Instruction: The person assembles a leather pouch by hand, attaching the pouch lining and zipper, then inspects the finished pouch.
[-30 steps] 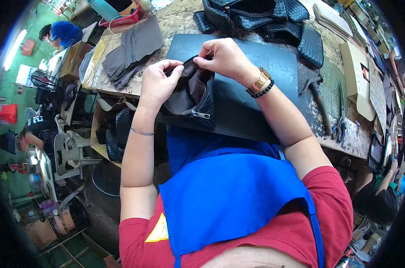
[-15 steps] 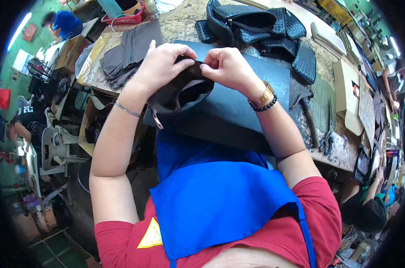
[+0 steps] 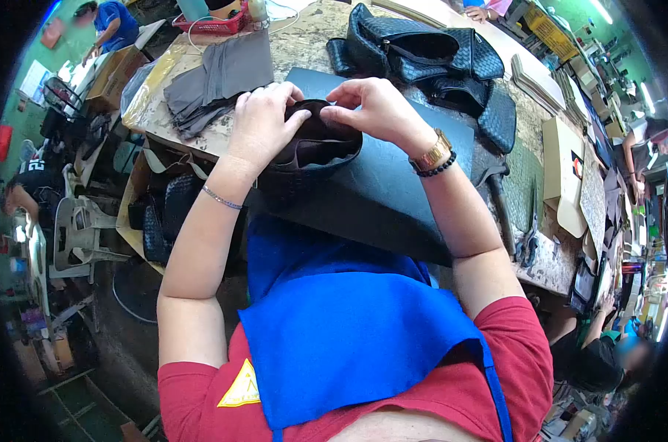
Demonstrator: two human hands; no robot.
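A small dark brown pouch [image 3: 315,151] with an open mouth sits over the near left part of a black mat [image 3: 393,184] on the workbench. My left hand [image 3: 262,121] grips the pouch's left rim, fingers curled over the edge. My right hand [image 3: 374,110] pinches the rim at the top right, thumb and fingers closed on the fabric. A gold watch and a dark bead bracelet are on my right wrist, a thin bracelet on my left.
Black woven bags [image 3: 422,51] lie at the back of the worn bench [image 3: 304,37]. Grey fabric pieces [image 3: 223,77] are stacked at the left. A hammer [image 3: 499,202] and pliers [image 3: 529,236] lie right of the mat. Other people work around.
The pouch has been turned so its open mouth faces up and the zipper pull no longer hangs out. Both hands shifted slightly along the rim.
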